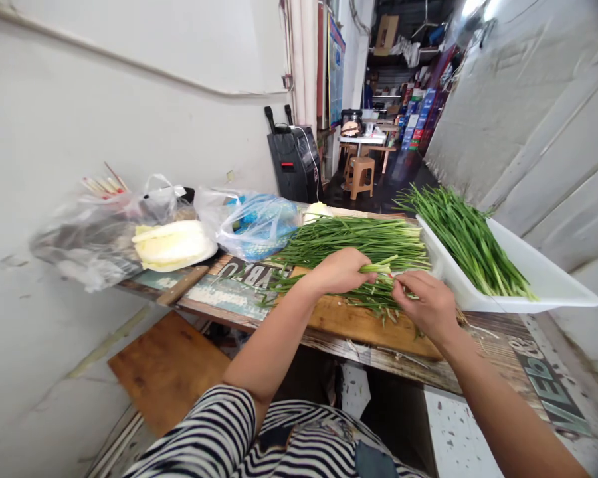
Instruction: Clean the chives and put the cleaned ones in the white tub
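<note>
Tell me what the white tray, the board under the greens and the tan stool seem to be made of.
Tray: likely plastic, smooth with a soft sheen; even white, rounded rim.
Board: wood by its warm, uneven brown and thick solid edge; whether it is oiled or varnished, I can't tell.
Stool: probably moulded plastic, given its uniform colour and one-piece look.

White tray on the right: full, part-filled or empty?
Part-filled. In the tray, greens lie along the left and stick out past the far end; the right side is bare.
</note>
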{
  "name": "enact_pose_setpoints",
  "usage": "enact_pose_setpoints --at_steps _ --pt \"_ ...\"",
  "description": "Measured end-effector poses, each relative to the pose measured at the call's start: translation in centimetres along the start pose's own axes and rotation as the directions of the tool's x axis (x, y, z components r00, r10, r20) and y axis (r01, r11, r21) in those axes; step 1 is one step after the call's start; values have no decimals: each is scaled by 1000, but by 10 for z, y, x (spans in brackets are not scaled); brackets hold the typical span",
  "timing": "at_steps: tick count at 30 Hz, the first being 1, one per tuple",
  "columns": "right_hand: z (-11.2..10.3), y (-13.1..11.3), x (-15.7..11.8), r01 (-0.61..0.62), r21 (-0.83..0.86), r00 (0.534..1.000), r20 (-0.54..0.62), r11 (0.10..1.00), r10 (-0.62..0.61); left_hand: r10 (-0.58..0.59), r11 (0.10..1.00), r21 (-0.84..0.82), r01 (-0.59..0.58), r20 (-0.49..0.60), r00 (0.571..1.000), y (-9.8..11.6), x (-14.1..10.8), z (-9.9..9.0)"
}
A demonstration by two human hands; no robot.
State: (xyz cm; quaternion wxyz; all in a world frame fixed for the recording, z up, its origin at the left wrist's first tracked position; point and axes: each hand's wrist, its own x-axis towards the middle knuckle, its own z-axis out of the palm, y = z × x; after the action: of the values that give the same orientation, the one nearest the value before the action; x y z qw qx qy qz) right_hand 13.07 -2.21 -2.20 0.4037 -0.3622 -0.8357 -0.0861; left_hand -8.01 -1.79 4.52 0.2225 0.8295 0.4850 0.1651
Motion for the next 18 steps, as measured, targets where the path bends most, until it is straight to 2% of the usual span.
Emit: enact_pose_setpoints --at_steps 2,4,7,10,12,15,16,18 --pt "0 0 2 -115 109 992 -36 987 120 5 1000 23 -5 -11 1000 1 0 0" --pt "0 4 1 -234 174 971 -5 957 238 0 1000 30 1 -25 1000 3 -1 -2" --pt "0 20 -4 -325 66 938 146 943 313 -31 1000 3 31 -62 998 5 -7 -7" --pt "2 44 -5 -317 -198 878 308 928 366 -83 996 -37 79 -141 987 3 -13 -13" --pt "5 61 2 -284 -319 876 297 904 380 -107 994 -53 98 -192 976 1 -16 -15" --pt "14 83 27 -186 -443 918 239 877 315 -113 992 -72 99 -221 969 -2 -18 -15" --pt "19 88 37 -173 -502 907 254 847 336 -109 992 -82 93 -223 969 -3 -18 -14" --pt "29 98 55 -153 -599 855 318 786 409 -100 992 -103 78 -237 966 -5 -19 -14"
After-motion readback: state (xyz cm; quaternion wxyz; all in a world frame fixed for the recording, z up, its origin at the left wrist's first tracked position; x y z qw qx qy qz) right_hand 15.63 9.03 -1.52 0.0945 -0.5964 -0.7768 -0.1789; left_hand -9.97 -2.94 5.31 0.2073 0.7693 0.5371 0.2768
